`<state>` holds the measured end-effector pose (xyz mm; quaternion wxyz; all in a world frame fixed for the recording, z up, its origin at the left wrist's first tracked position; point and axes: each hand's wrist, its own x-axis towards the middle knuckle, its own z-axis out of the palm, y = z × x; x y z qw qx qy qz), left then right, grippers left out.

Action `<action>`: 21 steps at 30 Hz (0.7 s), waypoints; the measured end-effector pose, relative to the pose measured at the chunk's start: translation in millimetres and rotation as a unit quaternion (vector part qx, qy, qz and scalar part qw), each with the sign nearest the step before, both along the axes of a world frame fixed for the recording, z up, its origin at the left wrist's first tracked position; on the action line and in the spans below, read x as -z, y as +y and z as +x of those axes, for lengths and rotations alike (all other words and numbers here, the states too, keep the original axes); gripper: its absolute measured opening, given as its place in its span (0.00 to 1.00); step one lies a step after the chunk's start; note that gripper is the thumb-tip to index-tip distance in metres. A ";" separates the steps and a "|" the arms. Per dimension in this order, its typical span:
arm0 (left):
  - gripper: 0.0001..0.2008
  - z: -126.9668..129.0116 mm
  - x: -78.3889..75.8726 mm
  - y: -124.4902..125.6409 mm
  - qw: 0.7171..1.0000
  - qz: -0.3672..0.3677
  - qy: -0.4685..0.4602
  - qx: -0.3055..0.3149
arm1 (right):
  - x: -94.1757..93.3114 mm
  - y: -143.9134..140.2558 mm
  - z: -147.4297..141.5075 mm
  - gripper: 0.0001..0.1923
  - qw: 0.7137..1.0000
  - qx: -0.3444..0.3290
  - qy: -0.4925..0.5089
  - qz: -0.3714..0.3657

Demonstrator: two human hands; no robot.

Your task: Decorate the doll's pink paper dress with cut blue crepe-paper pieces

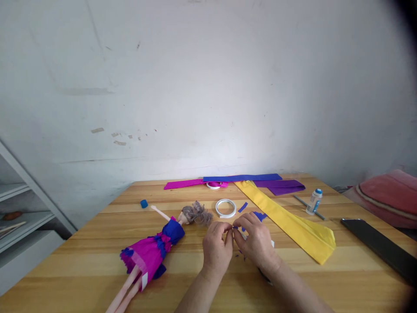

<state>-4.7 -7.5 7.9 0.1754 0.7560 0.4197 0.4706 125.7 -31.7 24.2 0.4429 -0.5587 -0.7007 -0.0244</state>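
Note:
My left hand (pixel 217 245) and my right hand (pixel 256 239) meet over the middle of the table, thumbs and forefingers pinched together at the tips. Between the fingertips shows a tiny bit of blue paper (pixel 235 228), mostly hidden by the fingers. Blue paper scraps (pixel 259 215) lie just beyond and under my right hand. A roll of white double-sided tape (pixel 226 208) rests flat behind my hands. To the left, a doll (pixel 156 248) in a magenta and blue paper dress lies on its back, its grey hair near my left hand. Something dark lies partly hidden under my right wrist.
Folded strips of blue (pixel 241 178), magenta (pixel 184 184), purple (pixel 286 186) and yellow paper (pixel 289 219) lie toward the wall. A glue bottle (pixel 314 201) stands by a grey stick (pixel 300 200). At right is a black phone-like slab (pixel 381 248); a blue cap (pixel 143 203) sits left.

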 end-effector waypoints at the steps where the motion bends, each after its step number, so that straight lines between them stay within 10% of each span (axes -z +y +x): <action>1: 0.06 0.1 0.1 0.0 1.000 0.002 -0.001 0.001 | 0.3 0.2 0.0 0.06 1.000 0.002 -0.001 0.002; 21: 0.12 1.6 5.6 -0.7 1.000 -0.027 0.007 0.010 | 4.5 6.6 1.7 0.04 0.979 0.000 0.177 -0.095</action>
